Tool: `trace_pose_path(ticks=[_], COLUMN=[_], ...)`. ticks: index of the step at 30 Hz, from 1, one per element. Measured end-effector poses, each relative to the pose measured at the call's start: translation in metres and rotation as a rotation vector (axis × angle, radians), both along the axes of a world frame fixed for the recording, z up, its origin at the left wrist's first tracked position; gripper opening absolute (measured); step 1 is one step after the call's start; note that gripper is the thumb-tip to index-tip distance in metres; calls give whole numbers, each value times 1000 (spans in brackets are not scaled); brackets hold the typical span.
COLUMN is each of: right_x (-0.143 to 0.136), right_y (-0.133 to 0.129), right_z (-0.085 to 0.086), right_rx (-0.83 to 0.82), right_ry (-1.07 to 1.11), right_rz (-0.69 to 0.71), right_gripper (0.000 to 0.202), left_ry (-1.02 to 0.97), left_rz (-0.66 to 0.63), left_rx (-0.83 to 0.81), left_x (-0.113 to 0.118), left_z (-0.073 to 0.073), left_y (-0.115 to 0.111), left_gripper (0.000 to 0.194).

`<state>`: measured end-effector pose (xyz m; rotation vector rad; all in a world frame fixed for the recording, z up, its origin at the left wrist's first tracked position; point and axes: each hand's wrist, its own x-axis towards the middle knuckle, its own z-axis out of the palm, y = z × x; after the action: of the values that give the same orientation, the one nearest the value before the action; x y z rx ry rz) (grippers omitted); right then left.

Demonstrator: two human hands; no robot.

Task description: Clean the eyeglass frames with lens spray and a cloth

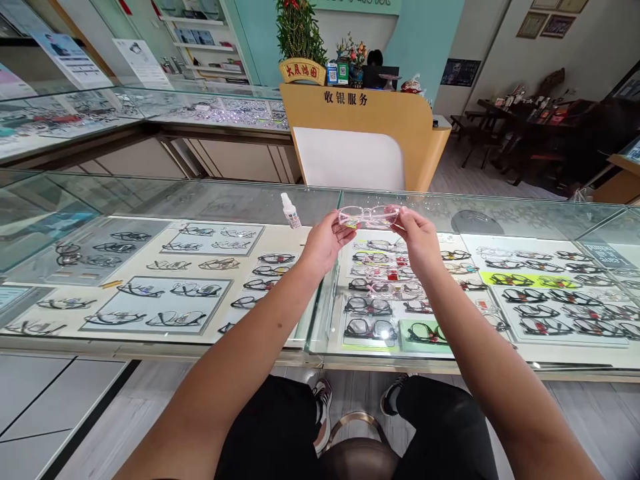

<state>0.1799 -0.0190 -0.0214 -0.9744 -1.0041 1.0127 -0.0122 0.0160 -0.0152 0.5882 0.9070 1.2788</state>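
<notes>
A pair of eyeglasses with a clear, pinkish frame [369, 215] is held up above the glass tabletop [240, 200], lenses side by side. The left hand [327, 241] pinches its left end between thumb and fingers, the other fingers loosely curled below; the right hand [419, 239] pinches the right end the same way. Both forearms are bare and stretched forward.

Just left of the left hand, a small white plastic bottle with a printed label [290, 211] stands on the tabletop. Under the glass, many spectacle frames lie in rows: black-rimmed eyeglasses on a small green tray [425, 337] below the right forearm, others on a bright yellow-green strip [530, 280] farther right, and thin-rimmed pairs on a pale blue-grey rectangular board [160, 303] to the left.

Nearer the body, a round dark brown stool seat [357, 460] shows between two black trouser legs [440, 427]. Beyond the tabletop stands a wood-coloured cashier desk with a white front panel [350, 157], carrying a leafy green potted plant [300, 37].
</notes>
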Motion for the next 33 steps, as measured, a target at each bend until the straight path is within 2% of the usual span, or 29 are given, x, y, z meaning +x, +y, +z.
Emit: trace_pose_path(ticks=[6, 9, 12, 19, 25, 29, 33], right_x=[-2, -4, -4, -1, -7, -8, -9], right_y=[3, 2, 2, 2, -8, -11, -11], right_z=[-7, -4, 0, 3, 5, 5, 3], right_rx=[-88, -154, -246, -356, -326, -349, -338], right_ry=[-65, -20, 4, 14, -153, -274, -279], right_rz=[4, 57, 103, 229, 285, 308, 318], right_gripper=[36, 33, 29, 30, 34, 27, 17], left_ry=[126, 241, 348, 476, 502, 552, 523], left_rz=[109, 180, 199, 148, 74, 44, 13], left_rx=[106, 171, 240, 360, 307, 336, 313], left_x=[-3, -5, -6, -7, -3, -2, -2], left_z=[-7, -7, -8, -16, -18, -20, -16], left_y=[7, 8, 8, 8, 3, 1, -2], left_gripper=[22, 24, 26, 33, 29, 19, 16])
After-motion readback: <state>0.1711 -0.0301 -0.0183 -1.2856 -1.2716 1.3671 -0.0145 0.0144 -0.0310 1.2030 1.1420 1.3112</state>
